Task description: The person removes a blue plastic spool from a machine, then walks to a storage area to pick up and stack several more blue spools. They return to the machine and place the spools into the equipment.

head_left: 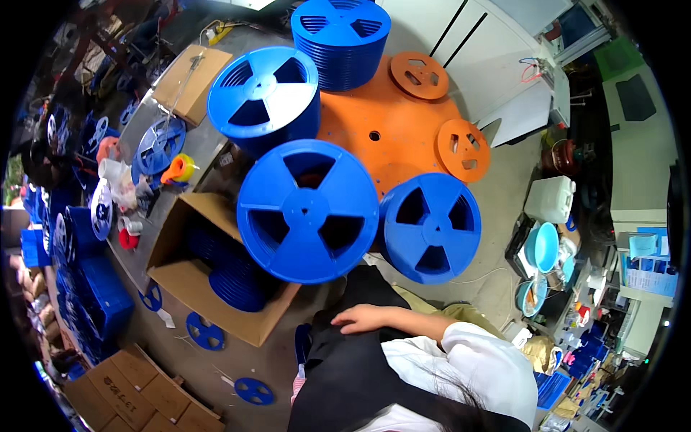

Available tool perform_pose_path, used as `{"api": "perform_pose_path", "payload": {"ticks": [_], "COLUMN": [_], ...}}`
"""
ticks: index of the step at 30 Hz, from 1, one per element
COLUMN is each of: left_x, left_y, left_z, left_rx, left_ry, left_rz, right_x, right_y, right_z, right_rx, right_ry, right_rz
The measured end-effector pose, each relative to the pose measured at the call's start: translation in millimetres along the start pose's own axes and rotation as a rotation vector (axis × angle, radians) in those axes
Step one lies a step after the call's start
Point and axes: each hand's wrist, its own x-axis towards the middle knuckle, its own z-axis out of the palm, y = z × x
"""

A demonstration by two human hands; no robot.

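Observation:
My right hand (pixel 360 318) lies palm down on the black apron (pixel 338 374) over my lap, fingers loosely stretched, holding nothing. My left hand does not show. Just beyond my lap, a tall stack of blue plastic reels (pixel 288 194) stands at the near side of an orange round table (pixel 353 129). To its right is another stack of blue reels (pixel 450 230); two more stacks rise at the far left and far end. Two orange slotted discs (pixel 461 147) sit at the table's right edge. An uncovered cardboard box (pixel 248 324) at my left contains blue reels (pixel 234 288).
Several blue slotted discs (pixel 205 333) lie on the floor to the left, near brown cartons (pixel 137 385). A cluttered grey bench (pixel 209 140) runs along the left, holding tape rolls and a small carton (pixel 191 83). At right are a white jerrycan (pixel 551 198) and light-blue basins (pixel 545 248).

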Motion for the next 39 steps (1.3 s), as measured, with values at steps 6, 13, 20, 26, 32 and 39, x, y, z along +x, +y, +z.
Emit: {"api": "perform_pose_path", "payload": {"ticks": [6,13,20,26,32,39], "left_x": [23,39,63,-10,-30,23], "left_y": [78,95,56,141,118,17], "left_z": [-24,-35,-14,-45,-47,-8], "left_rx": [0.028,-0.025,-0.07,-0.149,-0.051,-0.093], "left_ry": [-0.03,-0.032,-0.051,0.118,0.072,-0.08], "left_rz": [0.018,0.043,-0.082,-0.105,-0.322,-0.349], "right_x": [-21,-22,-36,-61,-79,-66], "right_y": [57,123,111,68,69,4], "right_z": [-22,-9,-41,-84,-89,-99], "right_rx": [-0.018,-0.02,0.073,0.24,0.212,0.206], "right_ry": [-0.248,-0.261,-0.337,-0.323,-0.251,-0.184], "right_rz": [0.19,-0.275,-0.132,0.282,0.44,0.666]}}
